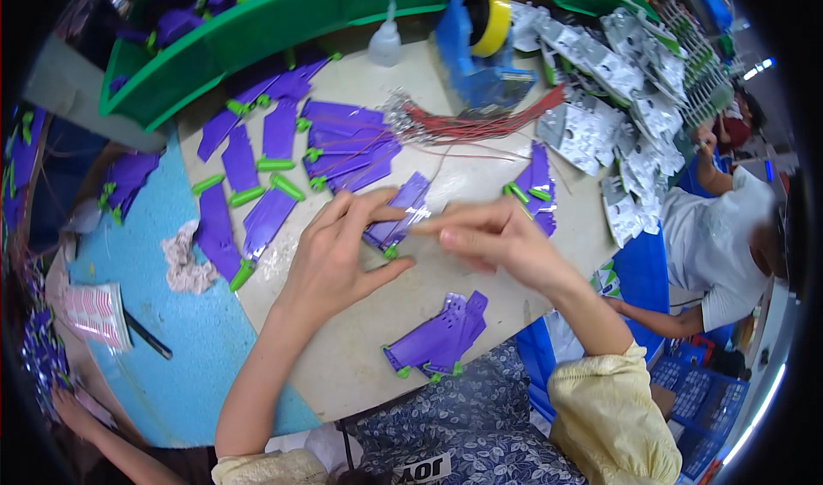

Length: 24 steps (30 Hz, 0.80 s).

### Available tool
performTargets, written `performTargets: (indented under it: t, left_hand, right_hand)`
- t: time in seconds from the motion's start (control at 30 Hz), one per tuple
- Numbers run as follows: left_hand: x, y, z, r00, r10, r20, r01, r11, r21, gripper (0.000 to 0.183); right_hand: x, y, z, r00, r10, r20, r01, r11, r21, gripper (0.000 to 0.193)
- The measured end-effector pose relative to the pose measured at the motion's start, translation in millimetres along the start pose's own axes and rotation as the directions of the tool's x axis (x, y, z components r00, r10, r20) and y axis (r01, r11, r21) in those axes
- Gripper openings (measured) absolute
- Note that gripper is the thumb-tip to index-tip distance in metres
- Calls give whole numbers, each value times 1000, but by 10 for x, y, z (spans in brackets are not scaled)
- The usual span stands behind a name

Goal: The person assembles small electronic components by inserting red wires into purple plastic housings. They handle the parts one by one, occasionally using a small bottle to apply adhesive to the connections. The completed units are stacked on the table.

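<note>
My left hand (330, 249) grips a purple plastic piece (413, 195) with a green end, its fingers along the left side and its thumb below. At the piece's right edge my right hand (501, 240) has its fingers drawn together, slightly blurred; what they pinch is too small to make out. A shiny glint shows on the piece near these fingertips. Just beyond lies a bundle of thin red wires (480, 123), one strand trailing toward the right. Several more purple pieces (347, 142) with green ends lie to the left, and a small stack (441, 335) lies nearer me.
A green bin (283, 26) of purple pieces spans the back. Beside it stand a white squeeze bottle (386, 43) and a blue tape dispenser (471, 65). Silvery parts (630, 116) pile up at right. A crumpled cloth (187, 262) lies left. Other people (716, 236) sit at both sides.
</note>
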State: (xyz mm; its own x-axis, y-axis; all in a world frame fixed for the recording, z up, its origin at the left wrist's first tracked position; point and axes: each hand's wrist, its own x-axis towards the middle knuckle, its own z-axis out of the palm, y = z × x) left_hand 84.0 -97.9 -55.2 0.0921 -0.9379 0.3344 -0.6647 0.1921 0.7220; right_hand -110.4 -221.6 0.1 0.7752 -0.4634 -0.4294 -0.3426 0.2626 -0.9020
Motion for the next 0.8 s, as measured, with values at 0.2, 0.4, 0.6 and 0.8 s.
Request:
performTargets:
  t: [0.2,0.4,0.6,0.8]
  left_hand:
    - [-48,-36,48,998,42,-43,-41,999,25,66]
    - [-202,-7,170,971,66,-230,-47,995,87,35]
    - [-179,14,146,976,102,-193,-76,987,139,24]
    - [-161,4,152,982,35,-186,-22,997,70,25]
  right_hand:
    - [113,225,212,999,0,41,6,990,-144,29]
    - [113,277,217,996,40,-78,-52,986,-159,30]
    - [106,246,176,998,-56,-25,58,994,89,29]
    - [178,306,201,978,-189,-92,149,931,-334,26]
